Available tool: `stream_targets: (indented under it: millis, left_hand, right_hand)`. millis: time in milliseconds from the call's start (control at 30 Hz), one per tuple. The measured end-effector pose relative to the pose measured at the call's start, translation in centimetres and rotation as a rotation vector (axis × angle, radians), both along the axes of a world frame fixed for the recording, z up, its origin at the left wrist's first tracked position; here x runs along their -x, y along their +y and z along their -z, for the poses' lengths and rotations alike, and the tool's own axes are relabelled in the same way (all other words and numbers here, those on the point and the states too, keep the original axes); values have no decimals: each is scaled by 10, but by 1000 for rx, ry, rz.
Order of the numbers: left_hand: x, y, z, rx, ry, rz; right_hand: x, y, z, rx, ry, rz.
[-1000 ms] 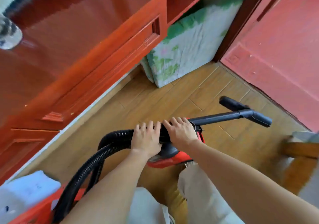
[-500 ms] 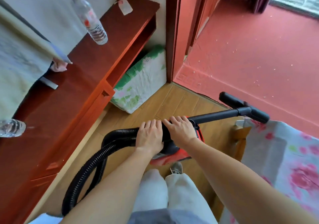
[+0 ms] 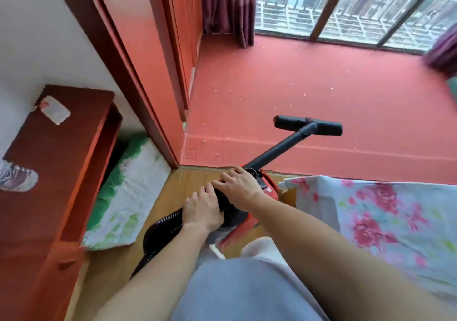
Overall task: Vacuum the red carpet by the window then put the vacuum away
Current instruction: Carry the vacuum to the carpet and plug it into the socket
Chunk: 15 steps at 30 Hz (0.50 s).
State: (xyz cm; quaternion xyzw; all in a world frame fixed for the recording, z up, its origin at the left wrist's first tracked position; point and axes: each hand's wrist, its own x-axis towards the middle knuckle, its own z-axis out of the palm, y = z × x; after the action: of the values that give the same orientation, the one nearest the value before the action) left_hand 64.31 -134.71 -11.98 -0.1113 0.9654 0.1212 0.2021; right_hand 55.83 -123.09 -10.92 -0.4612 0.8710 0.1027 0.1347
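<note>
Before the red carpet point(image 3: 321, 86), the left hand point(image 3: 202, 209) and right hand point(image 3: 241, 188) grip the vacuum hose point(image 3: 163, 224).

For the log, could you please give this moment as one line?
left hand: grips black ribbed hose | right hand: grips black rigid wand at red vacuum canister | black T-shaped nozzle: over crumb-speckled red carpet

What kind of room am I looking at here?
Most likely a bedroom at home: a flowered bedsheet lies at the right, purple curtains hang by a barred window, and red carpet runs beneath it.
</note>
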Motion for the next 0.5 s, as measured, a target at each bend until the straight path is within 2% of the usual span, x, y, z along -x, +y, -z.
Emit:
stream_targets:
  millis: [300,500]
  left_hand:
    - [144,30,-2,76,-44,255]
    - [267,71,-9,166,-12,360]
  right_hand:
    - [110,49,12,74,-27,261]
    - [221,97,16,90,-50,326]
